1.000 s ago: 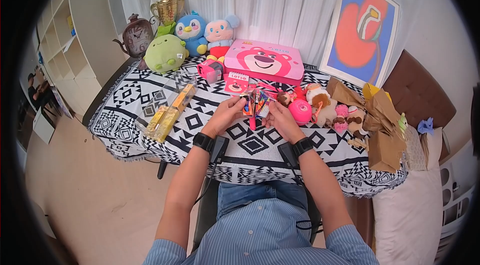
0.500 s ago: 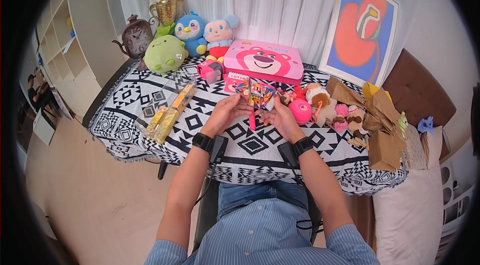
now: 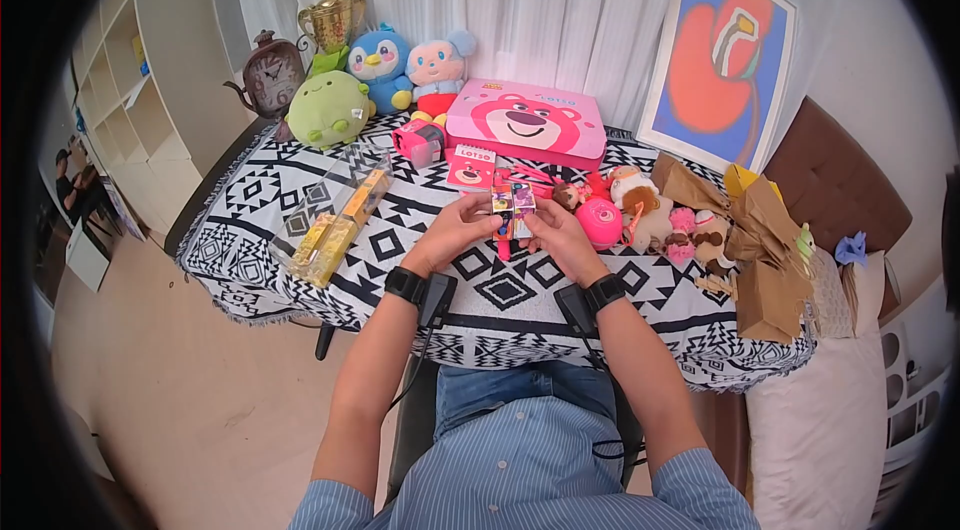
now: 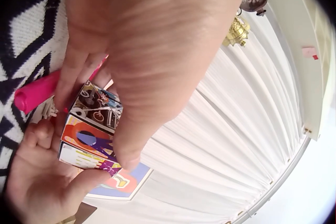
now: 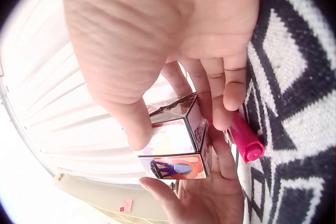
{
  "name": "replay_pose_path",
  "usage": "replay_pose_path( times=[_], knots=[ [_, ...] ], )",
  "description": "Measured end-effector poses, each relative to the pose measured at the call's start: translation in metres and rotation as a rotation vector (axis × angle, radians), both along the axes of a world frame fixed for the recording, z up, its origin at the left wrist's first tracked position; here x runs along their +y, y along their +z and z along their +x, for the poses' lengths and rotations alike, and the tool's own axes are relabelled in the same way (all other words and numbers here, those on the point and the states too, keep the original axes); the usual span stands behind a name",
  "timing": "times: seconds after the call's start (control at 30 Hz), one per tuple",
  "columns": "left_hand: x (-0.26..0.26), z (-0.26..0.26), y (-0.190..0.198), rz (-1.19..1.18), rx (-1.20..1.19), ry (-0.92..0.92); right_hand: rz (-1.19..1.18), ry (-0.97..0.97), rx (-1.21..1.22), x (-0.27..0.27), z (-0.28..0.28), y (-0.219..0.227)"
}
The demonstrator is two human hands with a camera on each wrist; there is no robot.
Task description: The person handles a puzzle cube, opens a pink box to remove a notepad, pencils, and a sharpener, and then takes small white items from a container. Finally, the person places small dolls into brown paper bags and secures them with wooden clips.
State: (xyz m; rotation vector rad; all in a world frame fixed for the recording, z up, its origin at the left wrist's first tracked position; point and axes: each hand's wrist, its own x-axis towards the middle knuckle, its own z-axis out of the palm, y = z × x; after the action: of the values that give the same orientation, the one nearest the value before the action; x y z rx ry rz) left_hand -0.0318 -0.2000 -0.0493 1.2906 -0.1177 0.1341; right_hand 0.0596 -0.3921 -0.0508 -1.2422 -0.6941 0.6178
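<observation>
A folding picture cube (image 3: 514,198) with colourful printed faces is held over the patterned cloth, in front of the body. My left hand (image 3: 458,232) grips its left side, thumb on the near face and fingers behind. On the other side my right hand (image 3: 562,238) holds it in the same way. Both wrist views show the cube (image 4: 89,129) as blocks with black edges, split by a seam, between the two thumbs. Beneath the hands a pink tube-shaped thing (image 5: 247,142) lies on the cloth.
Behind the hands are a Lotso notepad (image 3: 472,168) and a pink box (image 3: 530,125). Small plush toys and a pink round case (image 3: 600,223) lie to the right, beside brown paper bags (image 3: 770,300). A clear package with yellow contents (image 3: 340,230) lies left.
The cube was spread apart in the hands half a second ago, with inner pictures showing. Now it is folded into a compact block. Both hands have stayed about in place.
</observation>
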Motion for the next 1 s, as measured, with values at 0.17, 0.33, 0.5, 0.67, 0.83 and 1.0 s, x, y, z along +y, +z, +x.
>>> replay_pose_path(
  times=[0.17,0.33,0.5,0.67,0.83,1.0],
  knots=[
    [-0.001,-0.001,0.001,0.057,-0.017,0.011,-0.004,-0.002,-0.020,0.001,0.000,-0.001],
    [-0.003,-0.004,0.007,0.079,0.043,0.065,0.002,0.024,0.026,0.000,0.004,-0.003],
    [-0.001,0.000,0.003,0.079,0.006,0.034,0.045,0.049,0.149,0.000,0.007,-0.005],
    [0.001,0.002,-0.002,0.035,-0.023,0.017,0.085,0.063,0.182,0.000,0.009,-0.006],
    [0.003,0.004,-0.004,0.073,-0.031,0.051,0.119,0.085,0.233,-0.003,0.007,0.002],
    [0.002,0.002,0.000,-0.018,0.005,0.031,0.147,0.019,0.157,-0.002,0.007,-0.002]
  ],
)
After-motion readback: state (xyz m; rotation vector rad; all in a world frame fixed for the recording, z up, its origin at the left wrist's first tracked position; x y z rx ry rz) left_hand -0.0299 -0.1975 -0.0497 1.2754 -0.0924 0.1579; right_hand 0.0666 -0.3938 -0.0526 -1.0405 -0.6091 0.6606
